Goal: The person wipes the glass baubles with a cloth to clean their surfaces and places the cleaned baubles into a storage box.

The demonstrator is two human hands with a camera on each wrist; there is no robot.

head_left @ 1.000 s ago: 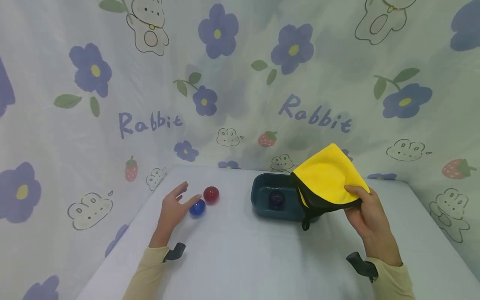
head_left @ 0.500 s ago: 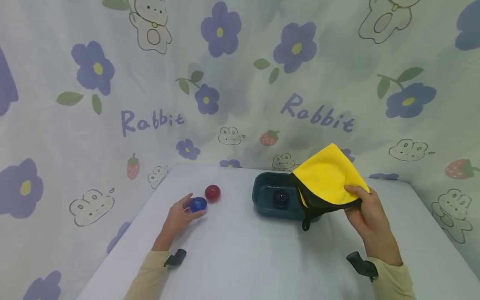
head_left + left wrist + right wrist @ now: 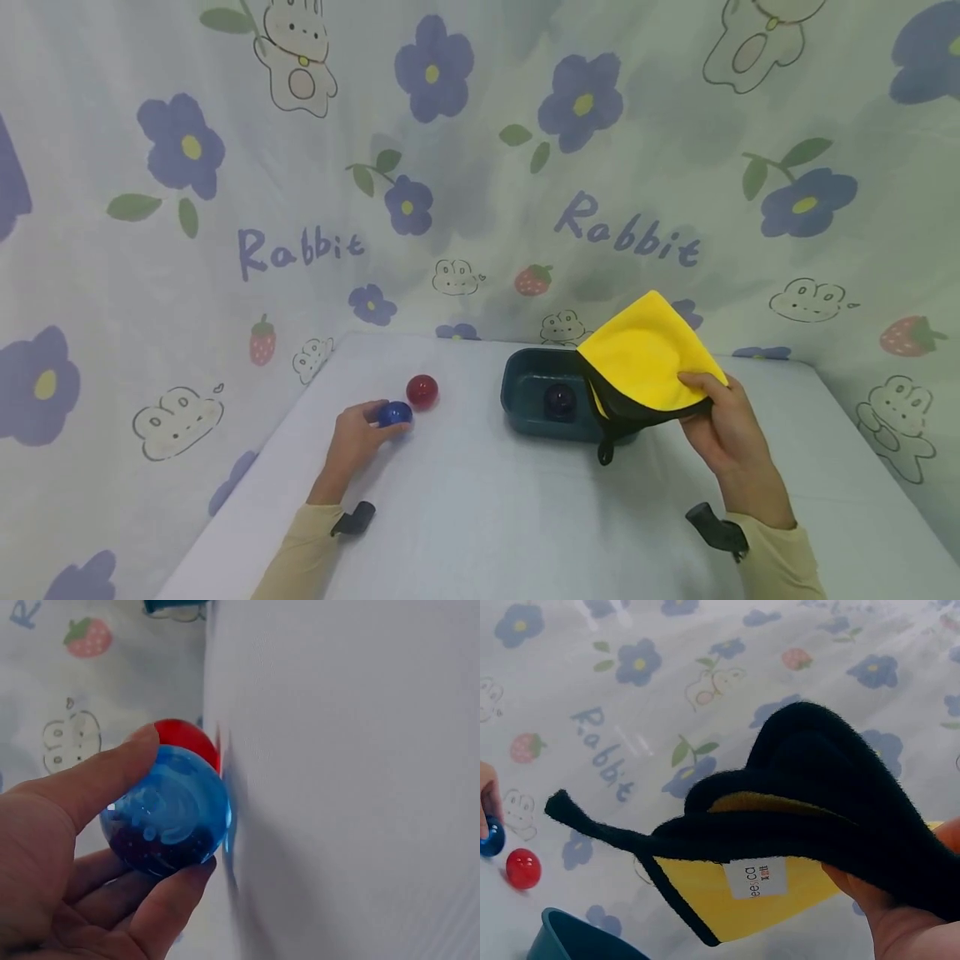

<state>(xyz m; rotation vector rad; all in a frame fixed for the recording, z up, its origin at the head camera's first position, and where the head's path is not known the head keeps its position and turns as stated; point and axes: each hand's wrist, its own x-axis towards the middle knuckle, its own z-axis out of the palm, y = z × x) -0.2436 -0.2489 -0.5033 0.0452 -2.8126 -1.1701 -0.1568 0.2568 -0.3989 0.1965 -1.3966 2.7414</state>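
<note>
My left hand grips a clear blue ball between thumb and fingers at the left of the table. In the left wrist view the thumb and fingertips lie on the ball's sides, with a red ball just behind it. My right hand pinches a folded yellow cloth with black edging, held up over the right part of a teal tub. A dark ball sits inside the tub. The right wrist view shows the cloth's folds, a white label and a hanging loop.
The white table ends at a patterned curtain with flowers and rabbits at the back. Beyond the left hand lies the red ball, right by the blue one. The tub stands near the table's back edge.
My left hand has come down around the blue ball and closed its fingers on it. The right hand and cloth stay over the tub, and the head view shifts slightly.
</note>
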